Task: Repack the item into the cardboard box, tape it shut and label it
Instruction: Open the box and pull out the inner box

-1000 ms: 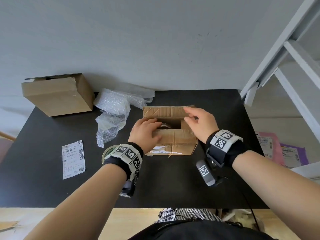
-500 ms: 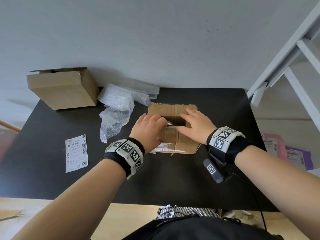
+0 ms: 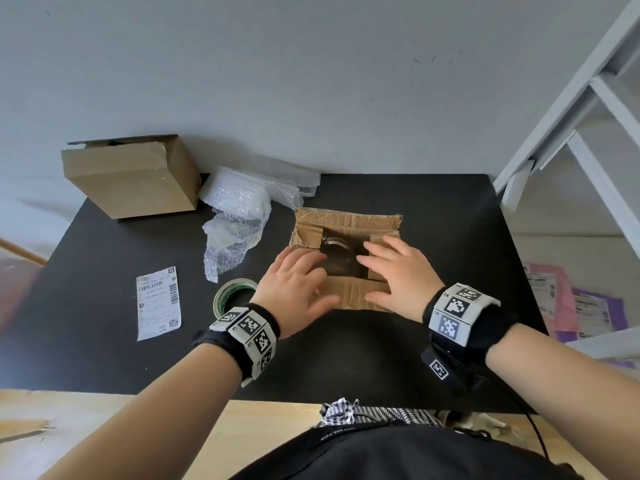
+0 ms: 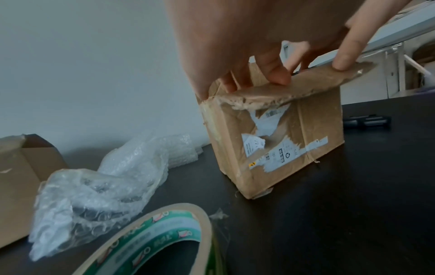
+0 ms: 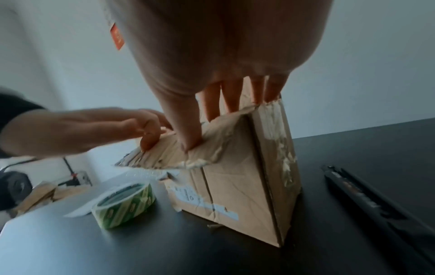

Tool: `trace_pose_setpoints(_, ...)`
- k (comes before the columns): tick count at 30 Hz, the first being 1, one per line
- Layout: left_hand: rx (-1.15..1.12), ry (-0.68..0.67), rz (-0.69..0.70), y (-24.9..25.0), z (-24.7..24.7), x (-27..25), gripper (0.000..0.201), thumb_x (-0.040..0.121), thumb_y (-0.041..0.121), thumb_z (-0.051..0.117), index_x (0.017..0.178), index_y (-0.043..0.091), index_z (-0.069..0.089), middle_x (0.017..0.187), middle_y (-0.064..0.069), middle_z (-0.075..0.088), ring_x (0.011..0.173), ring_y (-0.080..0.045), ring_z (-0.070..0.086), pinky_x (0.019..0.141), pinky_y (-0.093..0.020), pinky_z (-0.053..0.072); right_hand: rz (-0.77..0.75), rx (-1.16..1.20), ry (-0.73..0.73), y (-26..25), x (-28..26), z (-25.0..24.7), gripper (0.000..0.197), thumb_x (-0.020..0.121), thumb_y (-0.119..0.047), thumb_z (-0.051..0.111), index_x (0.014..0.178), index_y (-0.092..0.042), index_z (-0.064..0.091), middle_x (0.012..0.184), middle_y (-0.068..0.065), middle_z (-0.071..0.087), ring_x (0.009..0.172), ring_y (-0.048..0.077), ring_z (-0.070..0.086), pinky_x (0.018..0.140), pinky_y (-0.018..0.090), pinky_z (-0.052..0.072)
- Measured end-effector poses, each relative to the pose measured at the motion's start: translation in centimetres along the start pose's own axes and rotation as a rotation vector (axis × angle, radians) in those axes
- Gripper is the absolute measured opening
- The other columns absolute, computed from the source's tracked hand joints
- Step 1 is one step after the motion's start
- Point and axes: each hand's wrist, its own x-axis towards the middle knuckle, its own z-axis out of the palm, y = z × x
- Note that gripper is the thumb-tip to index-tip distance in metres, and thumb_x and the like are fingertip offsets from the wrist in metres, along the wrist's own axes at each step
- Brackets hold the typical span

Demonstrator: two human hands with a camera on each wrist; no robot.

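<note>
A worn brown cardboard box (image 3: pixel 346 261) with torn label scraps stands upright near the middle of a black desk (image 3: pixel 346 358). Its top is partly open, and the item, a dark rounded object with a shiny rim (image 3: pixel 337 251), sits inside. The left hand (image 3: pixel 294 289) and right hand (image 3: pixel 401 275) lie side by side on the near flap, fingers extended and pressing it down, gripping nothing. The 2 short side flaps appear folded in; the far flap stands open.

To do this step well, it seems best to keep the side flaps tucked under, flatten the near flap, then bring the far flap to meet it, holding the seam with 1 hand.

A green-printed roll of packing tape (image 3: pixel 235 299) lies just left of the box. A white printed shipping label (image 3: pixel 158 303) lies farther left.
</note>
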Motion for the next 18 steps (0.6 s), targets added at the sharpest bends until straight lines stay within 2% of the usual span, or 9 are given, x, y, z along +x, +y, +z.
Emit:
trace_pose_setpoints(2,0.057,0.031,0.023,-0.3,0.2,0.0,0.03,0.086,0.044,0.044,0.08,0.023,0.065,0.113,0.002,0.065,0.115,-0.023,0.057,0.104,-0.052,0.035,-0.024,-0.084,-0.033,-0.4,0.2,0.3,0.061,0.091,-0.041,0.051,0.145,-0.032,0.027,0.156,-0.009,0.018,0.144,0.021,0.005,0.115,0.044,0.012)
trace_pose_setpoints(4,0.119,0.066,0.055,-0.6,0.3,0.2,0.017,0.074,0.035,0.069,0.082,0.021,0.064,0.105,0.004,0.067,0.111,-0.021,0.058,0.102,-0.05,0.038,-0.039,-0.148,-0.026,-0.8,0.3,0.3,0.057,0.091,-0.039,0.05,0.144,-0.031,0.029,0.151,-0.008,0.027,0.142,0.022,0.01,0.113,0.044,0.014)
trace_pose_setpoints(5,0.156,0.059,0.063,-0.7,0.2,0.4,0.03,0.065,0.034,0.078,0.086,0.02,0.062,0.103,0.004,0.068,0.112,-0.021,0.056,0.102,-0.049,0.039,-0.047,-0.176,-0.014,-1.0,0.3,0.3,0.055,0.091,-0.038,0.051,0.142,-0.029,0.033,0.147,-0.007,0.032,0.14,0.022,0.015,0.111,0.043,0.017)
trace_pose_setpoints(7,0.227,0.022,0.085,-0.9,-0.4,1.0,0.056,0.054,0.038,0.085,0.101,0.021,0.059,0.109,0.004,0.067,0.12,-0.023,0.052,0.104,-0.05,0.036,-0.062,-0.243,0.028,-1.3,0.4,-0.1,0.049,0.089,-0.039,0.053,0.135,-0.025,0.046,0.139,-0.003,0.04,0.135,0.023,0.023,0.109,0.041,0.021)
trace_pose_setpoints(8,0.271,-0.022,0.103,-0.9,-0.9,1.4,0.065,0.057,0.043,0.083,0.113,0.023,0.057,0.12,0.003,0.064,0.127,-0.025,0.047,0.108,-0.051,0.031,-0.072,-0.275,0.054,-1.3,0.4,-0.4,0.046,0.087,-0.041,0.054,0.129,-0.022,0.052,0.136,-0.001,0.042,0.133,0.023,0.026,0.108,0.04,0.022)
trace_pose_setpoints(10,0.364,-0.178,0.147,-0.6,-1.9,2.3,0.069,0.076,0.058,0.063,0.134,0.027,0.045,0.146,0.005,0.042,0.143,-0.026,0.02,0.115,-0.052,0.008,-0.087,-0.316,0.076,-1.2,0.4,-0.9,0.045,0.086,-0.047,0.053,0.12,-0.019,0.06,0.134,0.0,0.045,0.134,0.023,0.027,0.109,0.041,0.021)
trace_pose_setpoints(12,0.41,-0.274,0.155,-0.5,-2.4,3.1,0.067,0.084,0.067,0.042,0.139,0.029,0.04,0.153,0.006,0.029,0.146,-0.025,0.001,0.116,-0.054,-0.007,-0.121,-0.346,0.039,-1.3,0.6,-1.0,0.05,0.087,-0.053,0.046,0.121,-0.02,0.06,0.143,0.0,0.04,0.142,0.023,0.016,0.114,0.042,0.014)
trace_pose_setpoints(15,0.473,-0.304,0.149,-0.3,-2.8,3.5,0.075,0.083,0.074,0.031,0.139,0.024,0.04,0.149,0.004,0.036,0.146,-0.024,0.003,0.115,-0.055,-0.007,-0.149,-0.402,-0.01,-1.6,1.2,-0.7,0.057,0.091,-0.057,0.033,0.128,-0.019,0.055,0.149,-0.002,0.034,0.145,0.021,0.007,0.116,0.042,0.007)
trace_pose_setpoints(18,0.565,-0.271,0.098,-0.3,-3.7,3.3,0.083,0.085,0.075,0.018,0.143,0.018,0.036,0.149,0.0,0.033,0.146,-0.026,0.004,0.115,-0.054,-0.009,-0.082,-0.415,0.023,-1.8,1.3,-0.7,0.063,0.091,-0.061,0.029,0.125,-0.017,0.057,0.139,0.001,0.046,0.142,0.022,0.019,0.116,0.042,0.009)
